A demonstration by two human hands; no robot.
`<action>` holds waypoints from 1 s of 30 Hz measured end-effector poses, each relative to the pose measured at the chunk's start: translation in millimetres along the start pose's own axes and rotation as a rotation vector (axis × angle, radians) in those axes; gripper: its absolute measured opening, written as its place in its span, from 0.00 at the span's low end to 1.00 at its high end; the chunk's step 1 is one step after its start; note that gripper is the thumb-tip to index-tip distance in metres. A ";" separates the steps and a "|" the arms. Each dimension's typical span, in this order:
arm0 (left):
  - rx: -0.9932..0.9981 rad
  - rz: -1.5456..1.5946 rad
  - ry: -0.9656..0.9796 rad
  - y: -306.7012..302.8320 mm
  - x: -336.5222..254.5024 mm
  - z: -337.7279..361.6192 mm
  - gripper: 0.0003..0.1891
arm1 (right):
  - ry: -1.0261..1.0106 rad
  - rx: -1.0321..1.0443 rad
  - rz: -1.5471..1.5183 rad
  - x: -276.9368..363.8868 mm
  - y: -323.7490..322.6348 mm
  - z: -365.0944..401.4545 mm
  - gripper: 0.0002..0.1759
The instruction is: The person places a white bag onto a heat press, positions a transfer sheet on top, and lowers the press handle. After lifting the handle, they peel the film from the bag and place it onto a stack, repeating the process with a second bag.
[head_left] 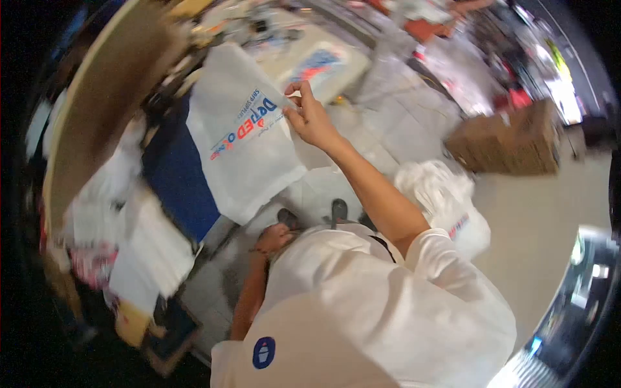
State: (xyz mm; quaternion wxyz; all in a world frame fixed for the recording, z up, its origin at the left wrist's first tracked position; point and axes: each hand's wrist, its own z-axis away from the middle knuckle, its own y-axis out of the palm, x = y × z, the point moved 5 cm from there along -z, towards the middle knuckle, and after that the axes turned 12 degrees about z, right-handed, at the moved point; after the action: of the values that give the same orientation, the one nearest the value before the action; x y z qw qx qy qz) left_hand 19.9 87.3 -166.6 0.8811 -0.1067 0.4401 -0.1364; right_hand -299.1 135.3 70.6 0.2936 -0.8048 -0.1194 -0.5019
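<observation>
A white bag [242,139] with blue and red print spreads out in front of a dark blue panel [178,168]. At its right edge is my right hand [310,116], the thumb and curled forefinger closed on the bag's margin. My left hand [275,238] is low, beside the front of my white shirt and below the bag. It is blurred, and its fingers cannot be made out clearly.
A tan panel [110,90] curves along the left. White cloth or bags [152,246] lie below it. A stuffed white bag [446,207] and a brown carton [508,142] stand on the floor at right. Another person's hand [469,6] shows at the top.
</observation>
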 end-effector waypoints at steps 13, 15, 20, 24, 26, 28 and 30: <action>0.272 -0.269 -0.016 -7.2 -23.0 -58.6 0.17 | 0.491 -1.435 -0.016 -156.9 -408.5 431.8 0.08; 0.261 -0.331 -0.020 -11.1 -33.6 -64.0 0.16 | 0.418 -1.744 -0.204 -165.1 -390.6 491.7 0.06; 0.266 -0.306 -0.017 -7.6 -53.7 -72.1 0.15 | 0.608 -2.031 -0.787 -293.3 -304.7 647.5 0.13; 0.251 -0.221 -0.046 -2.3 -37.4 -86.3 0.14 | 0.816 -2.256 -0.608 -275.3 -250.2 617.8 0.20; 0.291 -0.215 -0.016 2.9 -20.6 -100.8 0.15 | 0.807 -2.235 -0.574 -273.5 -256.7 621.7 0.23; 0.335 -0.198 0.007 11.0 -29.3 -103.7 0.16 | 0.756 -2.140 -0.550 -258.1 -276.8 614.5 0.27; 0.443 -0.306 0.044 44.5 -97.8 -98.7 0.17 | 0.594 -2.053 -0.686 -260.1 -308.1 626.7 0.32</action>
State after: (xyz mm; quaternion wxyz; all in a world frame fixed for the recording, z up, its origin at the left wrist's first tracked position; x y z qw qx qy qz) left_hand -109.3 155.1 -165.5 0.8423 0.0266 0.3972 -0.3633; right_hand -108.4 779.5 -252.1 -0.6457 -0.4385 0.2102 -0.5888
